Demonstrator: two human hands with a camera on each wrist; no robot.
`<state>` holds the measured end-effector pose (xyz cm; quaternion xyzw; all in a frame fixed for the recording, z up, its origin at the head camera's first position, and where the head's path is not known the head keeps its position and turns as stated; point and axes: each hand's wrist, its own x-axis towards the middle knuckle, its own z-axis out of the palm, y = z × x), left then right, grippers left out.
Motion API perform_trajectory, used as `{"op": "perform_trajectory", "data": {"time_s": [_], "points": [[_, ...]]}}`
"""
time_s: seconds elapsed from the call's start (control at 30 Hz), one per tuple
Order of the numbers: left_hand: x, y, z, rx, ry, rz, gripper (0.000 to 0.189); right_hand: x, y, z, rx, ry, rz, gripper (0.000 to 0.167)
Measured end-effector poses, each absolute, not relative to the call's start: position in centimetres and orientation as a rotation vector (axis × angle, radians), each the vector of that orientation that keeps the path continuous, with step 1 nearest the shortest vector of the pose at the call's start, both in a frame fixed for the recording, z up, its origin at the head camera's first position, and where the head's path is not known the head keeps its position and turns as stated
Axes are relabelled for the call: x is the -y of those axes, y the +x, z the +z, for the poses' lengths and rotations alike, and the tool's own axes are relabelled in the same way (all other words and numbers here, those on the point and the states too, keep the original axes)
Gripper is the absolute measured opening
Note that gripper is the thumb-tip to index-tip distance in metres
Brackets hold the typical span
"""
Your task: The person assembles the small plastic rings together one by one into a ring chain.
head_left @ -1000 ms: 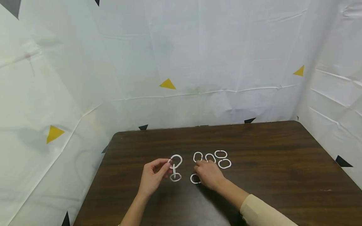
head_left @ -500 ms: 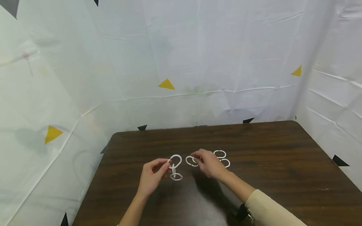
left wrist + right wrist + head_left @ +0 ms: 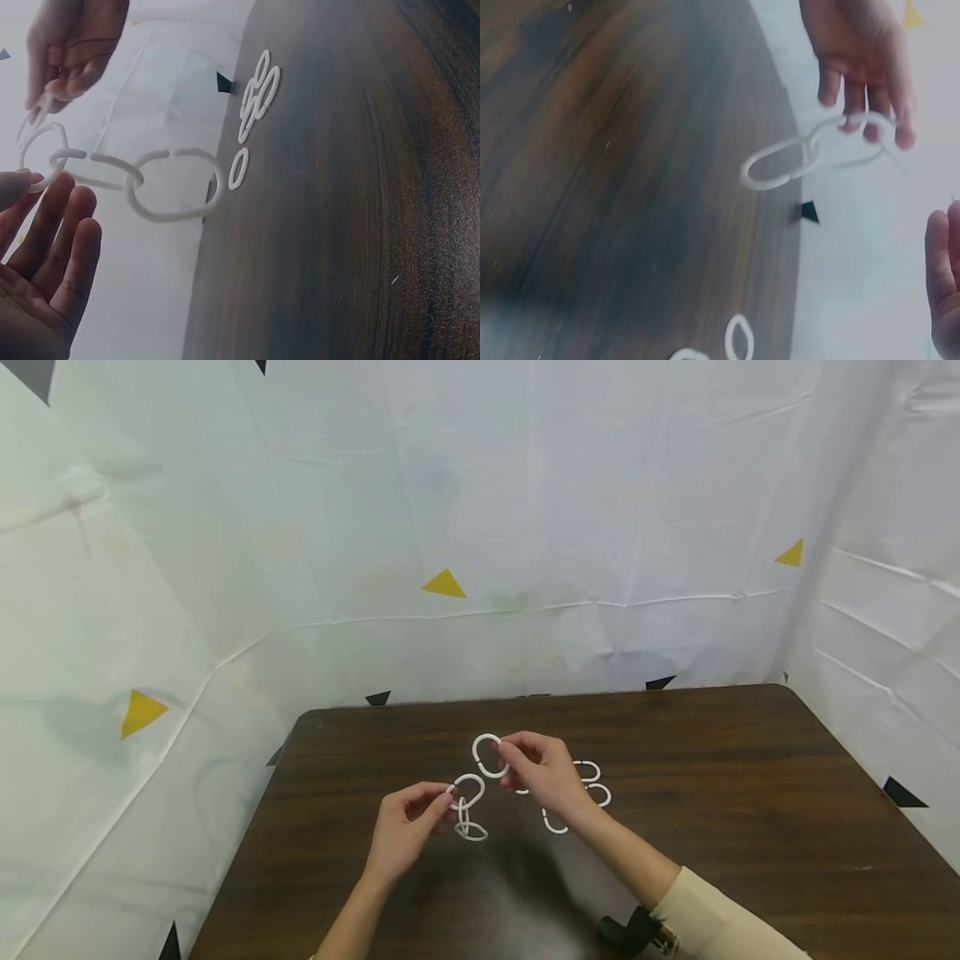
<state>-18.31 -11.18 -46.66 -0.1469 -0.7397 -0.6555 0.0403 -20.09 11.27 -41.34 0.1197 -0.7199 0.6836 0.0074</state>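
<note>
In the head view, my left hand (image 3: 407,828) pinches the top link of a short white plastic chain between thumb and fingertips. Three oval links, each with a small gap in its side, make up this chain; its lowest link (image 3: 172,217) hangs free above the table. Slightly higher and to the right, my right hand (image 3: 550,777) pinches a single white link (image 3: 476,753) by its right side. That link is close to the chain's top link (image 3: 483,789) but appears apart from it. In the right wrist view, the right hand's fingers are mostly cut off at the edge.
Several loose white links lie on the dark wooden table (image 3: 712,827), including one near link (image 3: 551,827) and two farther right, partly behind the right hand and forearm. White sheeting (image 3: 525,510) with yellow and black triangles stands behind the table. A black wrist device (image 3: 633,933) sits at the right sleeve.
My right hand has picked a link up off the table and moved it up and left toward the chain. My left hand has stayed in place; the hanging links have swung slightly.
</note>
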Motion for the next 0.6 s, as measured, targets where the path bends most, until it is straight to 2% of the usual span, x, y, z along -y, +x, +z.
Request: {"op": "perform_trajectory", "data": {"time_s": [0.3,0.47,0.6], "points": [[11.1,-18.1,-46.0,2.258,-0.472,-1.953,0.011,-9.7,-19.6,-41.2,2.370,0.515,2.004,0.019],[10.6,-17.0,-43.8,2.290,-0.467,-1.914,0.009,-9.2,-19.5,-41.1,2.432,0.479,1.941,0.018],[10.7,-17.5,-44.8,2.284,-0.460,-1.879,0.010,-9.1,-19.5,-41.1,2.468,0.433,1.869,0.016]]}}
